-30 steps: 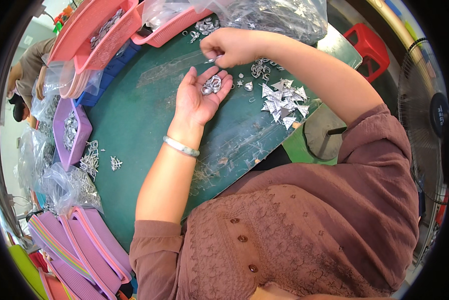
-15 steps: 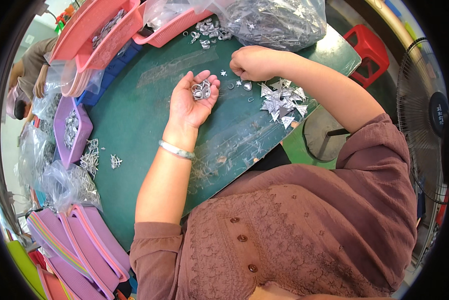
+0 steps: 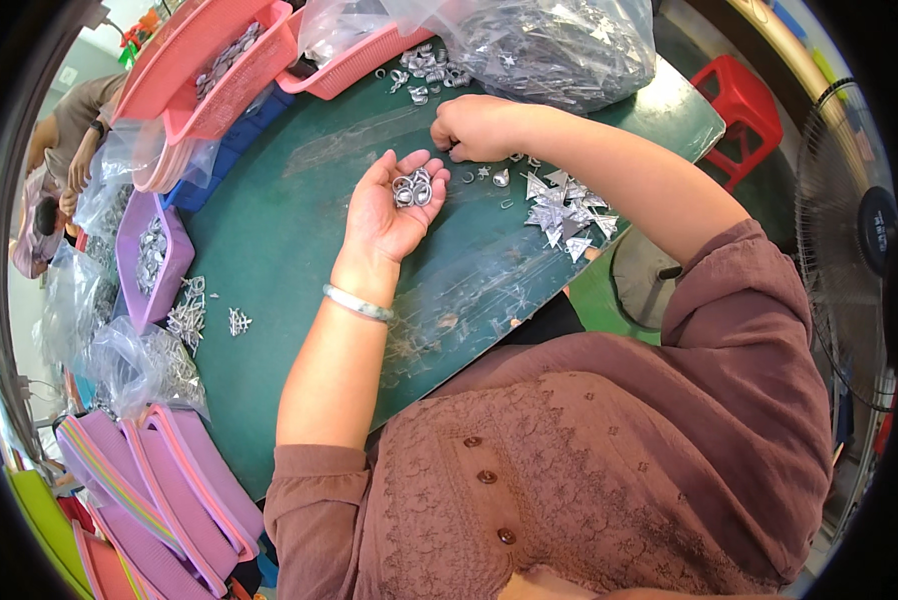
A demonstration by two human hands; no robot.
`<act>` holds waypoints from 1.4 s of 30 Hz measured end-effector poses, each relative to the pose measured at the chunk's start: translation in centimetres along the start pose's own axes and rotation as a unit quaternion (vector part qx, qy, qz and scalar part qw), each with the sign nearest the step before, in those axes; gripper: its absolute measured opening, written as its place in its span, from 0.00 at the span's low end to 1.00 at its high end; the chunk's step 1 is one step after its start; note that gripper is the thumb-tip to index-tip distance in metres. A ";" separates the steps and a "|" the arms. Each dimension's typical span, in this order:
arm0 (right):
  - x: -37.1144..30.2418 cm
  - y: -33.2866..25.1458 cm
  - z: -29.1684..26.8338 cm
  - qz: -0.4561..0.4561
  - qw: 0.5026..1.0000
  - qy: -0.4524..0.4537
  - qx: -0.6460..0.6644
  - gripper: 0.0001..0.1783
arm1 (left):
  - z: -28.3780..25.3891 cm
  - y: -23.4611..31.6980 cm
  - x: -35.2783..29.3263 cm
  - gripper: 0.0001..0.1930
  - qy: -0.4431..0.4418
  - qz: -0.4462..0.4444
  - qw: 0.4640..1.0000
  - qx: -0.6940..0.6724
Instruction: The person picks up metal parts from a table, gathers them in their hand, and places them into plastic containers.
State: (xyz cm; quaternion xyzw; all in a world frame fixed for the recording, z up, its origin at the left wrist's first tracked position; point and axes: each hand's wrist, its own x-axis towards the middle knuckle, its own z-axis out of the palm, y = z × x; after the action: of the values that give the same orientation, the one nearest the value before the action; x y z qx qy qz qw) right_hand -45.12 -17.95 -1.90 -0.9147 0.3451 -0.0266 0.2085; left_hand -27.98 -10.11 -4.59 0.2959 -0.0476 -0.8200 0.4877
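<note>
My left hand [image 3: 381, 220] lies palm up above the green table [image 3: 319, 240], cupping several shiny silver rings [image 3: 412, 188], its fingers slightly curled. Just beyond and to the right, my right hand [image 3: 481, 128] is closed in a pinch, fingertips down near the left fingers. Anything between those fingertips is too small or hidden to make out. Below the right hand lie a star-shaped piece [image 3: 484, 172] and a rounded silver piece [image 3: 501, 178]. A heap of flat, pointed silver pieces [image 3: 566, 212] sits under my right forearm.
Silver coiled pieces [image 3: 434, 65] lie at the back, beside a large clear bag of metal parts [image 3: 554, 50]. Pink baskets [image 3: 231, 110] and a purple tray [image 3: 177, 262] line the left side. A red stool [image 3: 754, 110] and a fan [image 3: 849, 230] stand right. Another person [image 3: 74, 130] is far left.
My right hand has moved left, closer to my left hand's fingertips. The left hand still holds the rings, and the whole view has shifted slightly.
</note>
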 end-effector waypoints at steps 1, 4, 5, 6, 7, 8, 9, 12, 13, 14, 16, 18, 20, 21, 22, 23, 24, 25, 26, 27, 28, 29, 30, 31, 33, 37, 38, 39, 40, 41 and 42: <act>0.1 0.2 0.2 -0.001 1.000 0.000 -0.012 0.09 | -0.1 0.1 -0.1 0.19 0.000 0.000 1.000 -0.001; 0.2 -0.2 -0.1 -0.021 1.000 -0.003 -0.001 0.08 | 0.1 0.0 -0.3 0.19 0.024 0.015 0.999 0.015; 0.2 -0.5 -0.7 -0.039 0.999 -0.005 0.033 0.08 | 0.3 -0.1 -0.4 0.19 0.035 0.020 0.999 0.017; 0.2 -0.8 -1.2 -0.056 0.996 -0.006 0.067 0.08 | 0.6 -0.2 -0.5 0.19 0.046 0.024 0.998 0.019; 0.3 -0.9 -1.4 -0.073 0.992 -0.008 0.101 0.08 | 0.8 -0.3 -0.5 0.19 0.058 0.029 0.998 0.021; 0.4 -1.1 -1.3 -0.097 0.975 -0.018 0.201 0.07 | 0.8 -0.5 -0.5 0.19 0.047 0.031 0.998 0.022; 0.3 -1.2 -1.4 -0.097 0.972 -0.021 0.215 0.08 | 0.8 -0.6 -0.5 0.19 0.037 0.032 0.999 0.023; -0.2 -1.6 -1.6 -0.093 0.985 -0.017 0.142 0.09 | 0.3 -0.5 -0.3 0.20 0.022 0.015 1.000 0.010; -0.7 -1.4 -1.5 -0.089 0.995 -0.007 0.039 0.09 | 0.1 -0.4 -0.2 0.20 0.020 0.006 1.000 0.004; -1.3 -1.4 -1.4 -0.075 0.997 -0.035 -0.001 0.10 | 0.0 -0.3 -0.2 0.19 0.020 0.006 1.000 0.004; -2.1 -1.1 -0.8 -0.047 0.996 -0.071 0.000 0.09 | -0.2 -0.2 -0.3 0.19 0.021 0.006 1.000 0.004; -2.1 -0.6 -0.1 -0.050 0.997 -0.061 -0.003 0.08 | -0.3 -0.2 -0.4 0.19 0.016 0.006 1.000 0.011; -2.0 -0.4 -0.1 -0.040 0.997 -0.063 -0.004 0.07 | -0.4 -0.2 -0.4 0.19 0.015 0.005 1.000 0.016; -2.0 -0.4 -0.2 -0.049 0.997 -0.058 -0.011 0.07 | -0.4 -0.2 -0.4 0.18 0.016 0.003 1.000 0.018; -2.0 -0.3 -0.2 -0.058 0.997 -0.054 -0.018 0.06 | -0.3 -0.3 -0.4 0.18 0.017 0.002 1.000 0.020; -1.9 -0.5 -0.4 -0.068 0.996 -0.050 -0.025 0.06 | -0.2 -0.3 -0.4 0.18 0.027 0.006 0.999 0.025; -2.0 -0.7 -0.7 -0.068 0.997 -0.038 0.003 0.06 | 0.1 -0.5 -0.5 0.18 0.038 0.010 0.999 0.030; -2.1 -0.9 -1.3 -0.069 0.997 -0.026 0.032 0.06 | 0.4 -0.7 -0.5 0.18 0.049 0.014 0.998 0.035; -2.1 -1.2 -1.8 -0.070 0.996 -0.015 0.060 0.06 | 0.8 -0.9 -0.6 0.18 0.045 0.013 0.998 0.033; -2.0 -1.4 -2.1 -0.086 0.991 -0.003 0.104 0.07 | 1.2 -1.2 -0.6 0.18 0.041 0.012 0.999 0.030; -1.9 -1.7 -2.1 -0.093 0.982 -0.004 0.166 0.08 | 1.5 -1.3 -0.6 0.18 0.037 0.011 0.999 0.028; -1.9 -2.1 -2.1 -0.101 0.969 -0.005 0.227 0.08 | 1.4 -1.4 -0.7 0.19 0.016 0.008 1.000 0.026; -2.1 -2.4 -2.4 -0.090 0.977 -0.004 0.195 0.09 | 1.3 -1.4 -0.6 0.19 -0.005 0.004 1.000 0.023; -2.4 -2.7 -2.7 -0.080 0.983 -0.004 0.164 0.10 | 1.2 -1.5 -0.7 0.19 -0.025 0.001 0.999 0.021; -2.9 -2.2 -2.7 -0.059 0.996 -0.029 0.059 0.11 | 1.1 -1.3 -0.6 0.19 0.001 -0.006 1.000 0.024; -4.2 -0.5 -1.3 -0.025 0.992 -0.094 -0.085 0.10 | 0.6 -1.1 -0.5 0.18 0.024 -0.007 0.999 0.041; -4.3 -0.2 -0.8 -0.040 0.991 -0.078 -0.100 0.10 | 0.7 -1.1 -0.5 0.18 0.025 -0.008 0.999 0.041; -4.5 0.1 -0.4 -0.054 0.990 -0.062 -0.115 0.09 | 0.8 -1.2 -0.5 0.18 0.025 -0.010 0.999 0.041; -4.6 0.3 -0.2 -0.070 0.989 -0.046 -0.119 0.08 | 0.9 -1.3 -0.5 0.18 0.026 -0.012 0.999 0.041; -4.5 0.2 -0.3 -0.072 0.992 -0.039 -0.096 0.08 | 1.0 -1.4 -0.6 0.19 0.028 -0.012 0.999 0.044; -4.4 0.0 -0.6 -0.073 0.994 -0.031 -0.072 0.08 | 1.1 -1.5 -0.6 0.19 0.030 -0.012 0.998 0.047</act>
State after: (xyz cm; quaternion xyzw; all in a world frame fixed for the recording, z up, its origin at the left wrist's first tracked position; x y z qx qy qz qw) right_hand -48.59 -15.34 -0.93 -0.9506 0.2714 0.0116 0.1501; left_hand -29.51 -9.09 -4.02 0.3432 -0.0676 -0.8137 0.4642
